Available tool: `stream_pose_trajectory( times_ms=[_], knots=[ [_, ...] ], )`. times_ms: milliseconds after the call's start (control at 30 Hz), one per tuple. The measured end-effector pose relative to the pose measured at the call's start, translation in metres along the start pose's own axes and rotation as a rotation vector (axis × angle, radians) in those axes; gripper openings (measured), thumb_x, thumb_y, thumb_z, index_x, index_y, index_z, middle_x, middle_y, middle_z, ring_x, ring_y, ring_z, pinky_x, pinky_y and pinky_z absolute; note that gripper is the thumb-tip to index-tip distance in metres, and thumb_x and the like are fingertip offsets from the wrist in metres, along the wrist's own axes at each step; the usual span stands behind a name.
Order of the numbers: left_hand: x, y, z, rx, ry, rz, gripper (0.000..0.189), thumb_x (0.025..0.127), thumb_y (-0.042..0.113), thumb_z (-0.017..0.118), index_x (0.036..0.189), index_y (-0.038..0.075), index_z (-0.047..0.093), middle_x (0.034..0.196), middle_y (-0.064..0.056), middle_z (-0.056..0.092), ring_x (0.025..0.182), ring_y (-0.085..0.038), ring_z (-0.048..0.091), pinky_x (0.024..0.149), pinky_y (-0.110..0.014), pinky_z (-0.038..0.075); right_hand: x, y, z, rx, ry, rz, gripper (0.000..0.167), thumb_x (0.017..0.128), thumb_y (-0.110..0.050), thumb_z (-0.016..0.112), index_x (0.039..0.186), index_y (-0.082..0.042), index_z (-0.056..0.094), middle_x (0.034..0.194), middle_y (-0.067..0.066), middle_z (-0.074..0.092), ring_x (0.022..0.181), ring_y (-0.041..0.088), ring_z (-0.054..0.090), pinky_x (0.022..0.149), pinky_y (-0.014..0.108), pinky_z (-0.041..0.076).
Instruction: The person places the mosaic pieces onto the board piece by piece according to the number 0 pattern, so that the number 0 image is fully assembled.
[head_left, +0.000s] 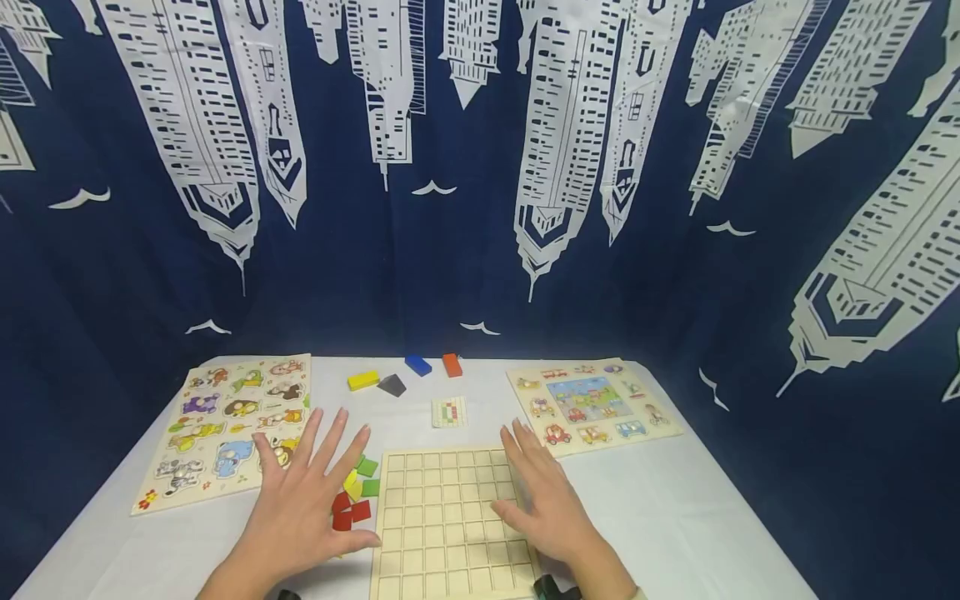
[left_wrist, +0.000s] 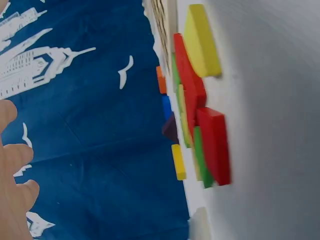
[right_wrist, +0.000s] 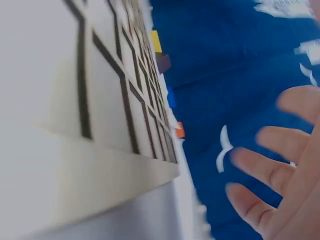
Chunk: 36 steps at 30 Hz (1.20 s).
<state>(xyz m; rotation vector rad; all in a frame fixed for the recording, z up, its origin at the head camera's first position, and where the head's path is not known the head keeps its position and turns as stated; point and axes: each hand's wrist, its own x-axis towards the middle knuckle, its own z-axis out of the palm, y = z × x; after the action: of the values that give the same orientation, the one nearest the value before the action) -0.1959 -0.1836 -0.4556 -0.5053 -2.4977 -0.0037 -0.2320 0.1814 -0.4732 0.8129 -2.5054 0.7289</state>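
A pale wooden grid board [head_left: 450, 521] lies at the front middle of the white table. My left hand [head_left: 300, 500] is spread above the table at the board's left, fingers apart and holding nothing. Just right of it lies a loose group of small flat tiles: red tiles [head_left: 361, 511], green tiles [head_left: 367, 467] and yellow tiles [head_left: 353, 485]. In the left wrist view a red tile [left_wrist: 215, 145] and a yellow tile [left_wrist: 201, 42] show close up. My right hand [head_left: 543, 500] hovers over the board's right edge, its fingers extended and nothing in them.
An animal puzzle board [head_left: 225, 458] lies at left, a vehicle puzzle board [head_left: 592, 404] at right. Toward the back are a yellow block [head_left: 363, 380], a dark block [head_left: 392, 384], a blue block [head_left: 417, 365], an orange-red block [head_left: 452, 365] and a small patterned card [head_left: 449, 412].
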Motion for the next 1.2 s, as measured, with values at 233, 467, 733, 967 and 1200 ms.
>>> stream_pose_trajectory(
  times_ms=[233,467,733,967,1200],
  knots=[
    [-0.001,-0.007,0.013,-0.185,-0.092,-0.161,0.101,0.079,0.076,0.07,0.16,0.026,0.038,0.167,-0.007,0.034,0.154,-0.038,0.027,0.111,-0.081,-0.009,-0.003,0.022,0.007,0.189,-0.095,0.253,0.04,0.098,-0.02,0.066,0.135,-0.005,0.066,0.142,0.011,0.064,0.134,0.031,0.059,0.11,0.052,0.045],
    [-0.001,-0.016,0.026,-0.434,-0.106,-0.487,0.032,0.092,0.026,0.076,0.123,0.018,0.074,0.119,-0.009,0.075,0.099,-0.029,0.074,0.077,-0.046,0.059,-0.007,0.033,-0.001,0.114,-0.301,0.303,0.032,0.098,-0.017,0.066,0.127,-0.008,0.072,0.146,0.004,0.06,0.133,0.033,0.059,0.108,0.055,0.045],
    [0.0,-0.018,0.05,-0.415,-0.234,-0.455,0.022,0.083,0.033,0.084,0.103,0.026,0.081,0.106,0.005,0.075,0.097,-0.019,0.07,0.076,-0.043,0.057,-0.005,0.027,-0.003,0.149,-0.331,0.316,0.033,0.097,-0.017,0.068,0.128,-0.006,0.071,0.147,0.007,0.058,0.134,0.039,0.057,0.108,0.059,0.044],
    [0.003,-0.011,0.056,-0.384,-0.292,-0.426,0.02,0.079,0.037,0.086,0.096,0.028,0.08,0.084,0.013,0.062,0.072,-0.005,0.057,0.061,-0.031,0.046,-0.005,0.026,-0.001,0.157,-0.338,0.325,0.034,0.096,-0.015,0.069,0.128,-0.005,0.07,0.147,0.009,0.057,0.135,0.039,0.056,0.108,0.058,0.043],
    [0.002,-0.012,0.054,-0.383,-0.319,-0.446,0.026,0.078,0.041,0.086,0.099,0.027,0.079,0.084,0.011,0.061,0.07,-0.008,0.053,0.06,-0.031,0.044,-0.004,0.026,0.0,0.154,-0.349,0.34,0.035,0.096,-0.015,0.069,0.129,-0.005,0.07,0.148,0.008,0.056,0.136,0.038,0.054,0.108,0.057,0.043]
  ],
)
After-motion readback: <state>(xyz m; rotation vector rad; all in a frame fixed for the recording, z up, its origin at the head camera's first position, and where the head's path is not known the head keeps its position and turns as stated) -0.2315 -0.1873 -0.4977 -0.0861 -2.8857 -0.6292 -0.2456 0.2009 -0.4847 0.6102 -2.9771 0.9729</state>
